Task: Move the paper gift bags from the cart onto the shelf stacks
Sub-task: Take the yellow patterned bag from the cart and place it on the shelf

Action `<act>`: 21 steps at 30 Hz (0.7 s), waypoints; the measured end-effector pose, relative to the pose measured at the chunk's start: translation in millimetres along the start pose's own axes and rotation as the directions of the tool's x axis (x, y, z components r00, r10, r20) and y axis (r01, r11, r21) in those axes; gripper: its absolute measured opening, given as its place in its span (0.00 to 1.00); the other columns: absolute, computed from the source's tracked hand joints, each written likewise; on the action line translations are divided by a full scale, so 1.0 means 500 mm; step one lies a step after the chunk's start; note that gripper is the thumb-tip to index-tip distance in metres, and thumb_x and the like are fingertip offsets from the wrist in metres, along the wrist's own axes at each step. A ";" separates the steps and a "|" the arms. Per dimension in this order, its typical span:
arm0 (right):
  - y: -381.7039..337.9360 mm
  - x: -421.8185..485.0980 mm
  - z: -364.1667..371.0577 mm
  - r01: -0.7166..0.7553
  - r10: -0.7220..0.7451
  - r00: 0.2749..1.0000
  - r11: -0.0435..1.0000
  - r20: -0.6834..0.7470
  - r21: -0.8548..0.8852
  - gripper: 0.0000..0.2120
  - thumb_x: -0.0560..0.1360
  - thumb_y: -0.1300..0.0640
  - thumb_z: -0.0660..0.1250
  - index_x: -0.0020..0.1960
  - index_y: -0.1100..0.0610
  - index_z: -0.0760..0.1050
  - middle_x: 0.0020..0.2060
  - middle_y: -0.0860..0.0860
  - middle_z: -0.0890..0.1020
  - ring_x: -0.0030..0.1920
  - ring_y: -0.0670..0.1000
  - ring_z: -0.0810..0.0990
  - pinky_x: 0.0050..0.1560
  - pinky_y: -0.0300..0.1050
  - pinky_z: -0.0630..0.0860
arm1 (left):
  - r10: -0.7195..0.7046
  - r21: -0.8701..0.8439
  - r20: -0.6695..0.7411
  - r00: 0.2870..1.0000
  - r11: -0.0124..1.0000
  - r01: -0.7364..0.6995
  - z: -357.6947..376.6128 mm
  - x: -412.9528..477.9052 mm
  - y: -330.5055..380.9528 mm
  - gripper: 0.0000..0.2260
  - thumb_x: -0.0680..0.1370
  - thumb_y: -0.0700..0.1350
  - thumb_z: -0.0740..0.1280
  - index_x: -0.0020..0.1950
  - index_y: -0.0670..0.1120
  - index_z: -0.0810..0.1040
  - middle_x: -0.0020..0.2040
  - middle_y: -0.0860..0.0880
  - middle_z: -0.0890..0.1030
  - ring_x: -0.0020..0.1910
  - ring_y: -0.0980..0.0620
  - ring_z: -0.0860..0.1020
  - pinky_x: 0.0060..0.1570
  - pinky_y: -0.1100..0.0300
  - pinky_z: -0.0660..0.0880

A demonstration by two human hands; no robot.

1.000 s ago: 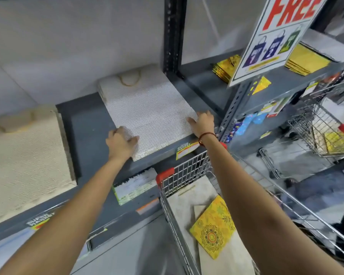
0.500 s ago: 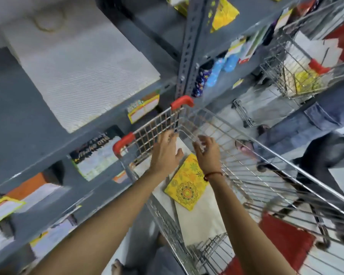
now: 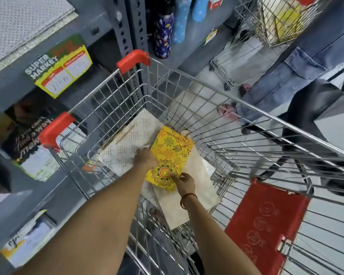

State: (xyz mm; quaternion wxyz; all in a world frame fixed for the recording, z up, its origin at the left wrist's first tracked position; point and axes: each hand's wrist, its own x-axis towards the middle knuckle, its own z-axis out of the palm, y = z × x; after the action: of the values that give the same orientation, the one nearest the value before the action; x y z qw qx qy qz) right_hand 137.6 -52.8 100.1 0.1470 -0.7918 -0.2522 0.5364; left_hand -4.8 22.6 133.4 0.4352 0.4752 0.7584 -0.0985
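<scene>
A yellow gift bag (image 3: 172, 153) with a floral mandala print lies on top inside the wire cart (image 3: 205, 85). Under it sit flat white patterned paper bags (image 3: 125, 149) and a plain cream one (image 3: 195, 195). My left hand (image 3: 145, 158) grips the yellow bag's left edge. At the bag's lower corner, my right hand (image 3: 185, 183), with a red thread at the wrist, pinches it. A stack of white textured bags (image 3: 18, 22) rests on the grey shelf at the upper left.
The cart has red corner guards (image 3: 133, 59) and a red child-seat flap (image 3: 266, 221). Price tags (image 3: 62, 66) hang on the shelf edge. Water bottles (image 3: 164, 30) stand on a lower shelf. A person in jeans (image 3: 298, 70) and a second cart (image 3: 270, 20) are at the upper right.
Both hands left the white stack on the shelf, dropped into the cart and closed on the yellow bag. My view swung down from the shelf to the cart.
</scene>
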 end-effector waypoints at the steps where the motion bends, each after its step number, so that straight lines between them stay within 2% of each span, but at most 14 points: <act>1: -0.001 -0.002 0.000 0.016 -0.016 1.000 1.000 0.002 0.002 0.24 0.70 0.52 0.72 0.60 0.66 0.73 0.52 0.60 0.80 0.55 0.58 0.78 0.57 0.52 0.73 | -0.020 -0.054 -0.036 0.999 0.998 0.018 -0.005 -0.002 -0.005 0.23 0.74 0.46 0.68 0.67 0.38 0.71 0.66 0.35 0.72 0.62 0.37 0.75 0.61 0.49 0.75; 4: -0.027 -0.025 -0.004 0.103 -0.104 0.994 0.992 0.025 0.069 0.14 0.71 0.55 0.71 0.50 0.64 0.78 0.42 0.57 0.79 0.45 0.55 0.77 0.45 0.47 0.71 | -0.085 -0.207 -0.072 0.994 0.976 0.068 -0.037 -0.014 -0.012 0.21 0.75 0.45 0.69 0.66 0.40 0.73 0.67 0.36 0.72 0.61 0.37 0.75 0.62 0.50 0.75; 6: -0.054 -0.056 -0.008 0.158 -0.161 0.987 0.976 0.007 0.149 0.09 0.72 0.58 0.70 0.50 0.61 0.78 0.44 0.56 0.79 0.44 0.55 0.78 0.46 0.50 0.75 | -0.136 -0.314 -0.099 0.986 0.944 0.099 -0.069 -0.043 -0.012 0.22 0.75 0.45 0.69 0.68 0.41 0.72 0.69 0.37 0.71 0.63 0.38 0.74 0.61 0.52 0.74; 7: -0.071 -0.081 -0.012 0.194 -0.196 0.981 0.965 -0.010 0.178 0.11 0.72 0.59 0.69 0.53 0.62 0.77 0.46 0.56 0.79 0.43 0.56 0.79 0.47 0.51 0.77 | -0.136 -0.371 -0.126 0.983 0.925 0.081 -0.090 -0.063 -0.015 0.22 0.75 0.45 0.69 0.68 0.41 0.72 0.67 0.38 0.73 0.62 0.39 0.75 0.60 0.53 0.74; 8: -0.085 -0.104 -0.016 0.232 -0.231 0.973 0.952 -0.026 0.200 0.13 0.73 0.58 0.68 0.55 0.62 0.75 0.48 0.56 0.79 0.43 0.56 0.79 0.44 0.51 0.79 | -0.114 -0.446 -0.155 0.981 0.894 0.033 -0.109 -0.082 -0.019 0.21 0.76 0.44 0.68 0.67 0.41 0.72 0.62 0.38 0.77 0.57 0.40 0.78 0.58 0.53 0.74; 10: -0.114 -0.151 -0.025 0.323 -0.317 0.946 0.914 -0.066 0.244 0.16 0.74 0.58 0.67 0.59 0.62 0.73 0.51 0.57 0.80 0.42 0.55 0.81 0.35 0.40 0.79 | -0.052 -0.609 -0.203 0.978 0.789 -0.084 -0.142 -0.126 -0.030 0.17 0.76 0.41 0.67 0.65 0.38 0.75 0.45 0.39 0.80 0.43 0.44 0.78 0.51 0.53 0.74; 12: -0.149 -0.202 -0.039 0.430 -0.420 0.902 0.855 -0.100 0.289 0.12 0.75 0.59 0.66 0.57 0.61 0.73 0.51 0.57 0.80 0.43 0.53 0.81 0.33 0.32 0.77 | 0.017 -0.657 -0.294 0.956 0.722 -0.215 -0.176 -0.178 -0.044 0.14 0.77 0.40 0.66 0.60 0.36 0.77 0.44 0.42 0.79 0.43 0.46 0.77 0.47 0.57 0.72; 14: -0.202 -0.265 -0.052 0.554 -0.544 0.829 0.773 -0.126 0.309 0.04 0.75 0.62 0.65 0.50 0.57 0.76 0.47 0.57 0.81 0.43 0.50 0.79 0.37 0.30 0.76 | 0.085 -0.665 -0.410 0.908 0.653 -0.362 -0.221 -0.236 -0.057 0.09 0.78 0.40 0.66 0.55 0.38 0.79 0.45 0.43 0.79 0.46 0.45 0.78 0.42 0.62 0.72; 16: -0.260 -0.330 -0.054 0.663 -0.652 0.742 0.677 -0.158 0.319 0.04 0.75 0.60 0.66 0.47 0.52 0.76 0.44 0.60 0.81 0.43 0.54 0.79 0.43 0.41 0.76 | 0.121 -0.656 -0.537 0.835 0.563 -0.504 -0.278 -0.297 -0.064 0.06 0.78 0.38 0.65 0.51 0.40 0.80 0.43 0.44 0.78 0.45 0.48 0.76 0.37 0.61 0.71; 17: -0.287 -0.358 -0.053 0.704 -0.693 0.702 0.638 -0.166 0.313 0.04 0.74 0.58 0.66 0.47 0.50 0.76 0.43 0.64 0.81 0.43 0.56 0.79 0.45 0.46 0.75 | 0.110 -0.647 -0.592 0.799 0.527 -0.552 -0.305 -0.327 -0.068 0.07 0.78 0.38 0.64 0.53 0.39 0.80 0.44 0.44 0.78 0.45 0.48 0.75 0.38 0.61 0.71; 19: -0.331 -0.428 -0.040 0.763 -0.760 0.629 0.563 -0.166 0.317 0.05 0.74 0.58 0.66 0.47 0.49 0.76 0.42 0.67 0.79 0.41 0.55 0.77 0.45 0.48 0.73 | 0.081 -0.618 -0.684 0.725 0.465 -0.634 -0.362 -0.398 -0.092 0.10 0.78 0.38 0.64 0.58 0.37 0.78 0.46 0.45 0.78 0.44 0.50 0.75 0.44 0.59 0.71; 21: -0.365 -0.472 -0.020 0.769 -0.779 0.608 0.531 -0.151 0.357 0.05 0.75 0.62 0.65 0.49 0.55 0.76 0.41 0.59 0.80 0.43 0.52 0.77 0.49 0.49 0.74 | 0.090 -0.587 -0.725 0.682 0.438 -0.681 -0.403 -0.437 -0.116 0.11 0.79 0.38 0.64 0.58 0.36 0.77 0.46 0.45 0.79 0.38 0.53 0.75 0.45 0.57 0.71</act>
State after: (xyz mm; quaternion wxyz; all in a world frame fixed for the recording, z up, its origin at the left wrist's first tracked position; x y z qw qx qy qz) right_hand 32.7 -32.6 378.7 0.5188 -0.5449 -0.4671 0.4646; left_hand -128.7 -33.3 404.1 0.3517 0.3861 0.6640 0.5350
